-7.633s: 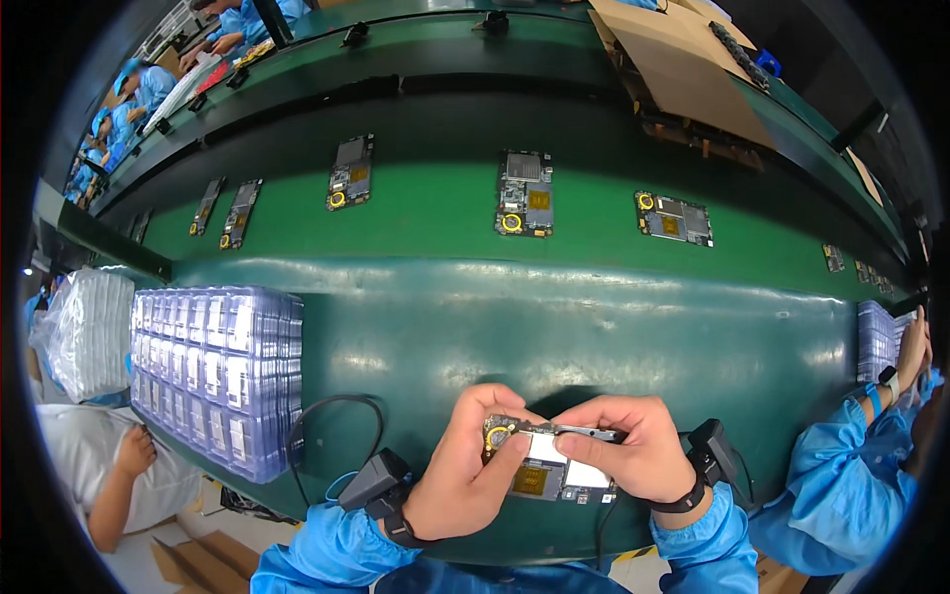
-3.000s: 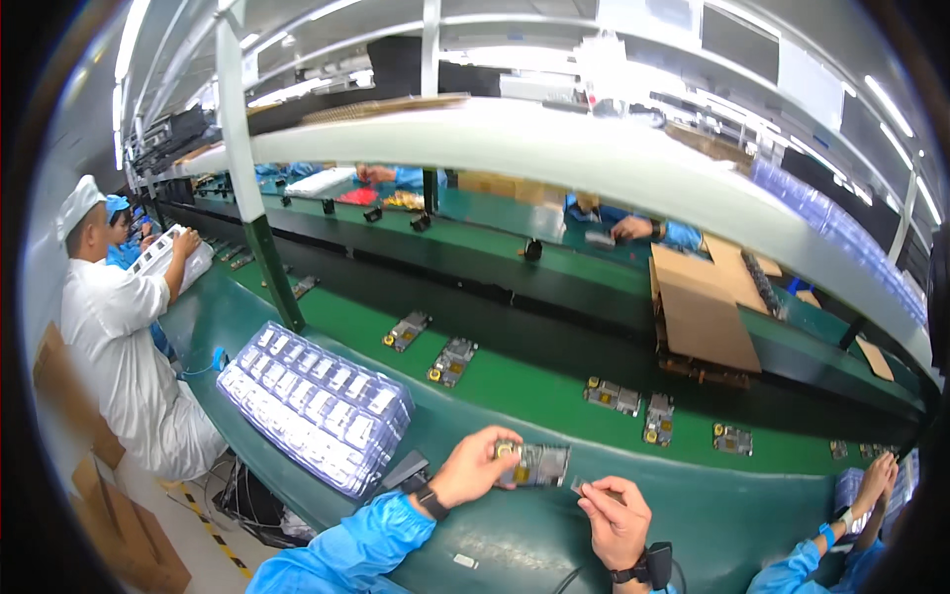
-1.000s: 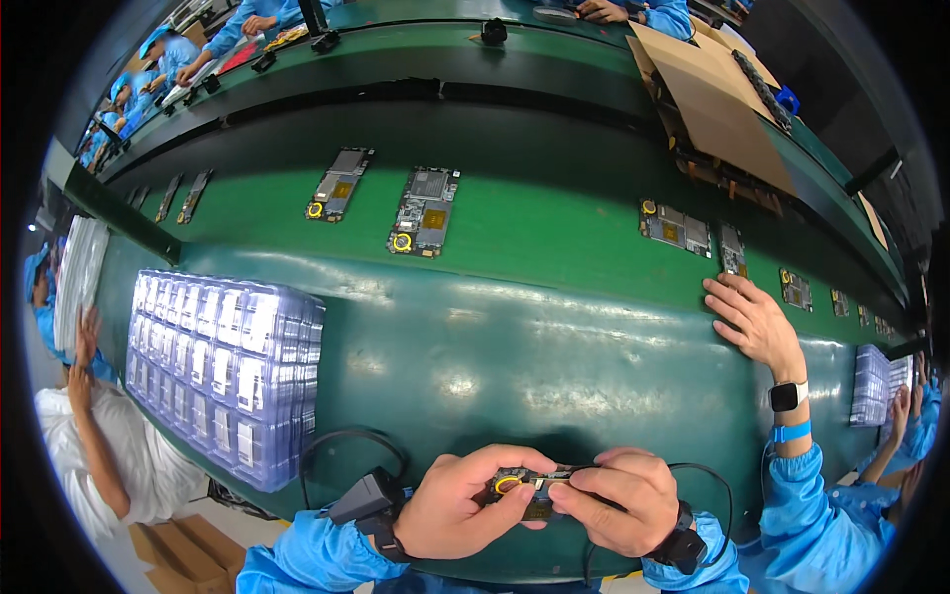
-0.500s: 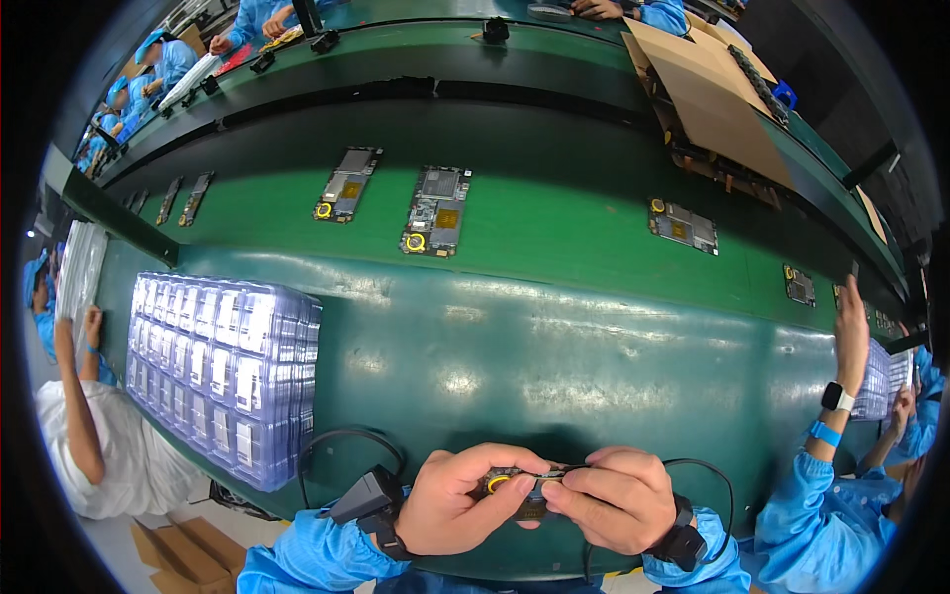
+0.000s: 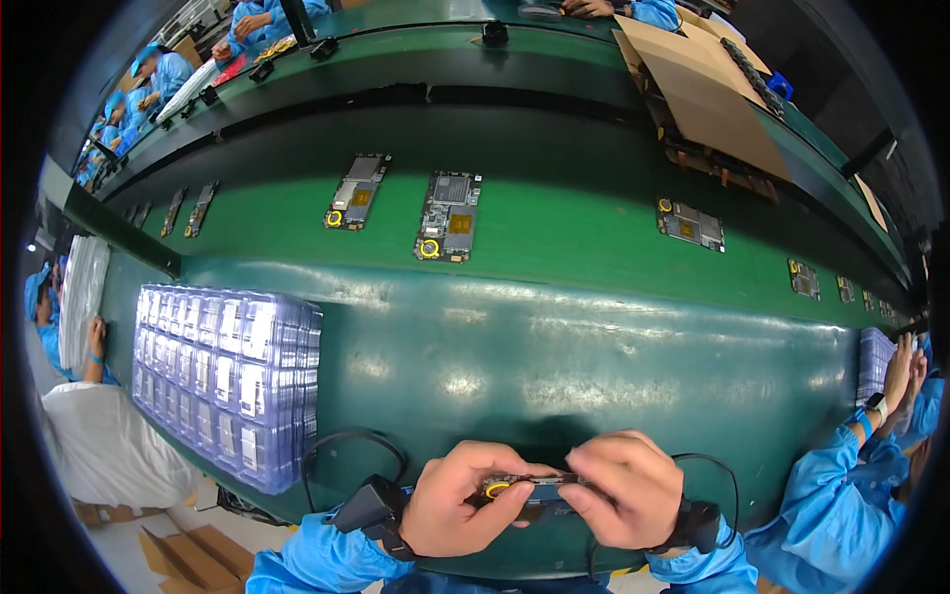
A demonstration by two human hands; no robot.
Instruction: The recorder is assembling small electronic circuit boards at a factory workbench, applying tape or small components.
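My left hand (image 5: 460,500) grips a small circuit board (image 5: 542,484) between thumb and fingers, close to the front edge of the bench. A yellow ring (image 5: 498,489) shows at the board's left end, next to my left thumb. My right hand (image 5: 628,490) is at the board's other end, its thumb below and its curled fingers above. Those right fingertips are slightly blurred and cover that end. The board is seen nearly edge-on, so most of its face is hidden. Dark devices with cables are strapped to both wrists.
A tall stack of clear plastic trays (image 5: 223,381) stands on the left of the green bench (image 5: 495,371). Beyond it, several circuit boards (image 5: 448,218) lie along a green belt (image 5: 564,228). A cardboard box (image 5: 708,109) sits at the back right. Co-workers (image 5: 841,475) work on both sides.
My right fingers have loosened from their tight pinch and lifted slightly; the left hand keeps its grip. The belt's boards have shifted right. The right-hand co-worker's raised hand has dropped to the trays.
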